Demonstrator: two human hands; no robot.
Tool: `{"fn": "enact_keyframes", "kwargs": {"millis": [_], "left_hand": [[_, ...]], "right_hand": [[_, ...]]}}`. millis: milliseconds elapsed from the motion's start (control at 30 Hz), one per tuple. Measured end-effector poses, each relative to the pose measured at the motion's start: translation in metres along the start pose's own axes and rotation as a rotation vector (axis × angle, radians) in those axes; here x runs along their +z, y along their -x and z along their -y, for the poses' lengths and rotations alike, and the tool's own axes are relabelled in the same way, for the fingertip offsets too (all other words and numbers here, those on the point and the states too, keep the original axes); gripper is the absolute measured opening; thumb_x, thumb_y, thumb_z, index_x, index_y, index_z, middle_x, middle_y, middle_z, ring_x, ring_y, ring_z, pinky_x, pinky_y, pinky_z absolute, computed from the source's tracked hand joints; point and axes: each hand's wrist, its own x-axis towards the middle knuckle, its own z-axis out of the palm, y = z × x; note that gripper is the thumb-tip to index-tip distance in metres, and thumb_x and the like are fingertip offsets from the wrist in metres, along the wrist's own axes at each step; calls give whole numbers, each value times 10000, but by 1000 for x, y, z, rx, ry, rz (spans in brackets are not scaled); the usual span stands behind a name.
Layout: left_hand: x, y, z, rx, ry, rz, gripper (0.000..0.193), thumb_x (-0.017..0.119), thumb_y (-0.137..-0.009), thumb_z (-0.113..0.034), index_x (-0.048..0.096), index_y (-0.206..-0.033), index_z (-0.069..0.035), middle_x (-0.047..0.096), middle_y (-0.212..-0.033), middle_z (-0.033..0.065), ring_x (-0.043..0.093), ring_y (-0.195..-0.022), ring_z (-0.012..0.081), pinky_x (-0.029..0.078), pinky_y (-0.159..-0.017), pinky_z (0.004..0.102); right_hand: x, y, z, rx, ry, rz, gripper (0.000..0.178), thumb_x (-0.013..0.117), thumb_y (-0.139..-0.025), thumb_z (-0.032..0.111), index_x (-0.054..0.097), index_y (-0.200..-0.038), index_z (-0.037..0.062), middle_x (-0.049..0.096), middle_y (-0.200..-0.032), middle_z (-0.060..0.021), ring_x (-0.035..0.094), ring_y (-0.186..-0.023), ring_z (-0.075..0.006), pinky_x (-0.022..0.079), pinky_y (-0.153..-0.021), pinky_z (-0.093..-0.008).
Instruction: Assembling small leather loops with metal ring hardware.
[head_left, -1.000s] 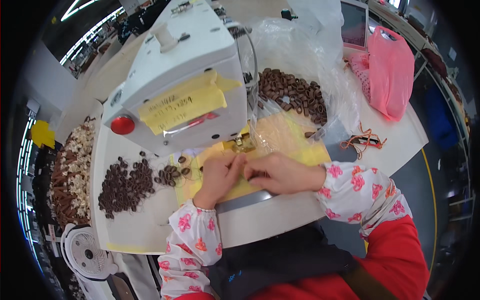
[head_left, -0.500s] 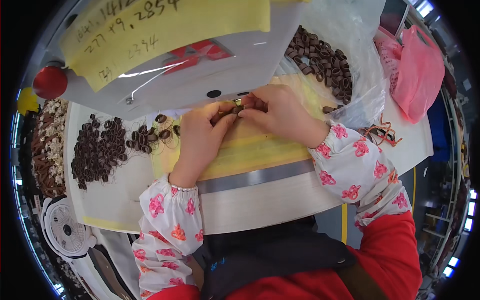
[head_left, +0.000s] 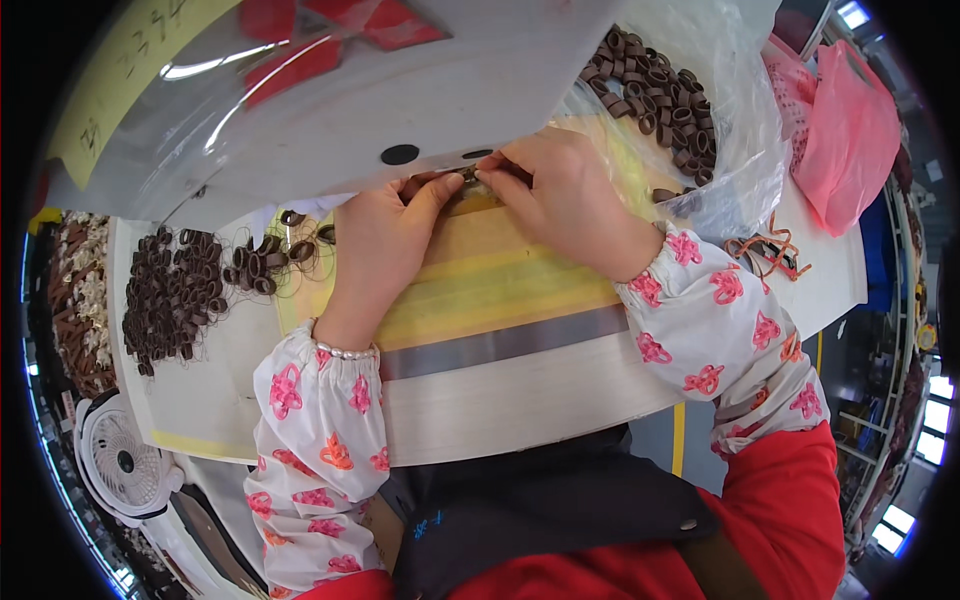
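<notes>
- I see my left hand (head_left: 385,235) and right hand (head_left: 560,190) meeting under the white machine head (head_left: 330,110), each grip pinched shut on one small brown loop (head_left: 468,176).
- The loop looks light, soft and floppy, so I judge fingertip pinches at its two ends suit it best.
- More loops (head_left: 175,295) lie heaped on the counter (head_left: 520,390).
</notes>
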Motion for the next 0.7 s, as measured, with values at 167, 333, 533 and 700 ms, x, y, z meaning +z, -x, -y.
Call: {"fn": "enact_keyframes", "kwargs": {"millis": [167,333,533,700], "left_hand": [[0,-1,0,-2,-24,2,290,653,-788,-292,670,-908,-28,641,-693,2,492,-608,18,405,-574,186],[-1,-3,0,-45,-113,1,298,650,-790,-308,670,-893,-30,633,-673,5,491,-597,22,404,-565,191],[1,-3,4,38,-88,-8,308,644,-793,-314,667,-887,-22,630,-662,15,494,-577,42,408,-557,212],[-1,-2,-1,53,-143,-15,320,648,-789,-320,661,-838,-4,609,-619,26,489,-553,59,407,-544,230]], "right_hand": [[0,-1,1,-12,38,4,108,625,-731,65,600,-747,-40,578,-629,-174,556,-550,-303,436,-516,-339],[0,-1,5,24,73,36,75,566,-755,60,533,-742,-5,563,-666,-170,554,-658,-341,446,-583,-408],[-4,-3,7,31,159,100,108,574,-748,66,504,-751,-16,567,-661,-186,569,-645,-352,452,-556,-419],[-6,-5,7,72,162,138,127,596,-732,68,507,-745,-21,562,-641,-194,571,-636,-358,460,-558,-416]]}}
